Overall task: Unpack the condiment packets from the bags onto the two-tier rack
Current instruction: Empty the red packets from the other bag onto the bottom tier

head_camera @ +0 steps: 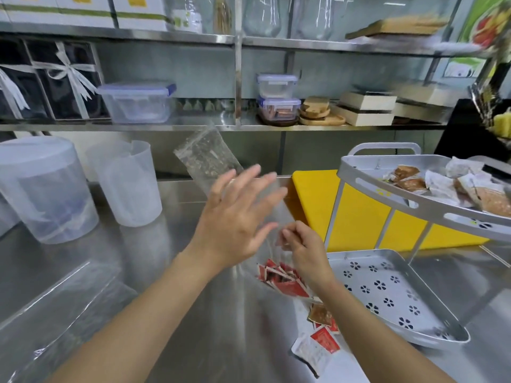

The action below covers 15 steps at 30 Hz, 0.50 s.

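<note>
Head view: right hand [304, 250] pinches the bag [272, 262] top so red packets [284, 281] hang beside the rack [367, 186]; left hand [235, 217] spread, empty.

No word, number or brand can be read from here. The red packets [282, 280] inside the clear bag [269, 255] near the middle carry print, but it is too small and blurred. The white-and-red packet [315, 349] lying nearest on the counter shows dark lines of text that cannot be read. The white boxes [83, 9] on the far top shelf at the left show only yellow patches and a green band. The poster [486, 26] at the far right shows pictures, no legible lettering.
</note>
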### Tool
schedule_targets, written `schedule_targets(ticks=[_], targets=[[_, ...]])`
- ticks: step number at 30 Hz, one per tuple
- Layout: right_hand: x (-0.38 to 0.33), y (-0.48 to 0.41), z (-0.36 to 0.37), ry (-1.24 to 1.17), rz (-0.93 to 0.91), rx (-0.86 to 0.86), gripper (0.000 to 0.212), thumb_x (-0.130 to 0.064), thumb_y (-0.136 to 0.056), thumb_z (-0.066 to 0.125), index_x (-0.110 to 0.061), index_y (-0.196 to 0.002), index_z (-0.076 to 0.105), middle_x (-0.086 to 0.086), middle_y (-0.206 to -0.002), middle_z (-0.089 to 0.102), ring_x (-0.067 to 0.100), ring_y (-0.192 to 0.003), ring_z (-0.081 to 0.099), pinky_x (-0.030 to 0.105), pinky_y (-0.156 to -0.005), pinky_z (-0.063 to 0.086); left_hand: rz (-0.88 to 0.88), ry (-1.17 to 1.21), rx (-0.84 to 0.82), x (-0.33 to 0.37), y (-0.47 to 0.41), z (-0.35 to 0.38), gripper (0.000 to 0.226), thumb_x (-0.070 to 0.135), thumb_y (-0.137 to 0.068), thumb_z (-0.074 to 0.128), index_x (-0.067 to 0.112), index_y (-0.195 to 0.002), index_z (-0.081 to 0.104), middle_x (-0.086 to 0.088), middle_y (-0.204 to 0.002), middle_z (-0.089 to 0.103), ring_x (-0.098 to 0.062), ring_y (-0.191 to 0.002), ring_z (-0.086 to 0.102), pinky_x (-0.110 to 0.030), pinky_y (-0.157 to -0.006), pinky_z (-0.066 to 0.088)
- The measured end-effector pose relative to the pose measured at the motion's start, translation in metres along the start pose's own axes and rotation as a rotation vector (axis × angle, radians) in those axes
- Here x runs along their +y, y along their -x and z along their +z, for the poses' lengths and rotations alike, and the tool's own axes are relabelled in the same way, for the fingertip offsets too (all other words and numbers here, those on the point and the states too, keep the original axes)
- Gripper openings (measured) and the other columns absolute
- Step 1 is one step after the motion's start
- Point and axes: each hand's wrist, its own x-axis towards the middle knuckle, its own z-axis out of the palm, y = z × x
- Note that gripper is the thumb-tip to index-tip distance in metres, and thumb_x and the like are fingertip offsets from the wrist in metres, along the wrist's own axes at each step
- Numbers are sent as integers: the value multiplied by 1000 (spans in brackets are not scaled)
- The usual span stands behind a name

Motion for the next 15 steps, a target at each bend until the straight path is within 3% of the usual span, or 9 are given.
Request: schedule_targets(ticks=[2, 4, 6, 8, 11, 15], targets=[[-4, 2, -3, -3, -60, -50, 27, -8, -92, 46, -24, -72, 54, -3, -71, 59, 7, -68, 54, 27, -65, 45, 161, -40, -220, 9, 4, 11, 46, 45, -71, 66, 25, -111, 57, 2, -111, 67, -18, -116, 49, -43, -105, 19], [-8, 5, -5, 4, -91, -92, 25, -8, -92, 47, -25, -77, 57, -4, -74, 61, 4, -68, 55, 23, -63, 47, 184, -26, -283, 16, 3, 19, 29, 38, -69, 69, 27, -95, 63, 6, -91, 70, -16, -97, 63, -42, -103, 21], [-9, 6, -8, 35, -92, -111, 23, -10, -92, 48, -25, -78, 57, 0, -76, 64, 10, -72, 58, 30, -67, 48, 198, -48, -318, 13, -7, 23, 10, 30, -65, 72, 28, -72, 65, 8, -66, 64, -14, -74, 64, -41, -98, 26], [-7, 7, -12, 68, -87, -95, 23, -13, -92, 49, -27, -75, 57, 2, -75, 63, 19, -75, 59, 37, -71, 48, 226, -77, -408, 8, -18, 23, 15, 28, -57, 77, 25, -54, 63, 7, -49, 58, -13, -58, 61, -42, -92, 29], [0, 11, -19, 72, -80, -43, 14, -18, -91, 53, -20, -79, 60, 4, -74, 64, 25, -76, 61, 40, -72, 49, 231, 62, -528, 8, -30, 22, 18, 26, -62, 71, 20, -48, 61, 3, -44, 59, -15, -47, 60, -36, -84, 26], [10, 19, -33, 80, -38, 17, 10, -19, -87, 59, -11, -84, 64, 2, -73, 66, 16, -72, 62, 28, -67, 49, 90, 156, -462, 6, -41, 24, 27, 28, -82, 53, 17, -59, 63, 1, -61, 70, -21, -59, 63, -34, -88, 20]])
